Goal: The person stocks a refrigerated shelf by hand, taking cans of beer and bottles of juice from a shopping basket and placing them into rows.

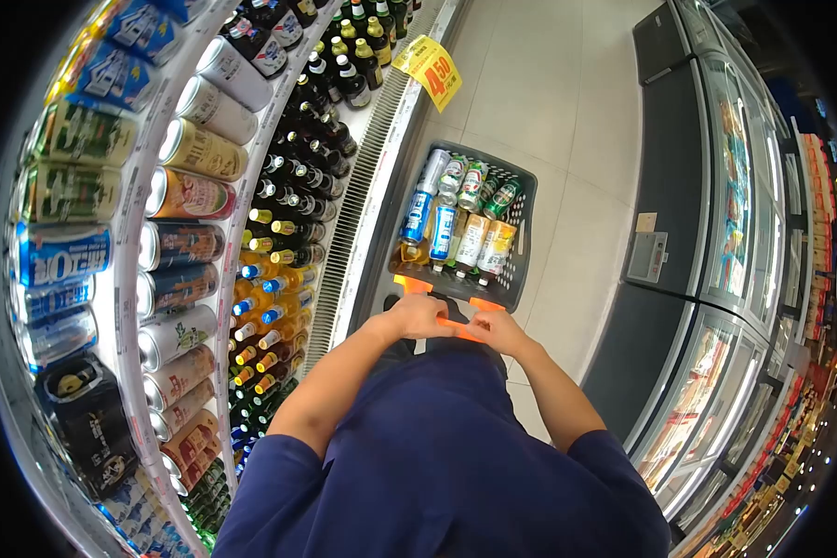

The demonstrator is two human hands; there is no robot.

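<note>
Both of my hands are on the orange handle (458, 327) of a dark grey shopping basket (528, 223). My left hand (417, 317) wraps the handle's left part, and my right hand (495, 330) wraps it a little to the right. Inside the basket lie several cans and bottles: a blue-and-white can (418, 216), a blue-labelled bottle (444, 232), a green can (502, 199), a white-labelled bottle (471, 244) and a yellow-labelled bottle (498, 249). Some amber bottles sit at the near left corner, partly hidden.
Shelves of beer cans (188, 192) and rows of bottles (293, 191) line my left side. A yellow price tag (429, 73) sticks out from the shelf edge. Tiled floor (567, 121) stretches ahead. Glass-fronted coolers (707, 372) stand along the right.
</note>
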